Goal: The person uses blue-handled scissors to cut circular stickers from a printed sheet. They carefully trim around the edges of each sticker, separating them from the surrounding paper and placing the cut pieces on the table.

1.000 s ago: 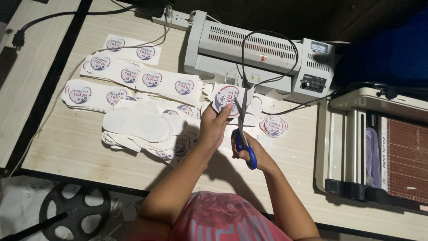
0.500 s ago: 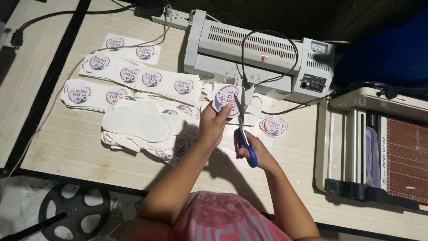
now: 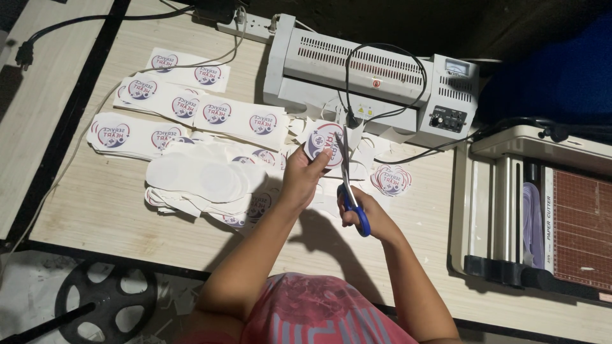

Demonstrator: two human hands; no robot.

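My left hand (image 3: 302, 178) holds a round printed sticker (image 3: 320, 141) just above the wooden table (image 3: 95, 204). In my right hand (image 3: 370, 216) are blue-handled scissors (image 3: 347, 181), their blades up and cutting at the sticker's right edge. A cut round sticker (image 3: 390, 179) lies to the right of the scissors. Left of my hands lie strips of printed stickers (image 3: 191, 108) and a pile of white cut-out rounds (image 3: 204, 177).
A grey laminator (image 3: 376, 79) with a black cable stands behind my hands. A paper trimmer (image 3: 542, 216) stands at the right. A power strip (image 3: 239, 25) lies at the table's back edge. A black wheel (image 3: 105, 299) lies on the floor at lower left.
The scissors and sticker have shifted only slightly; my hands stay in the same place, cutting around the sticker.
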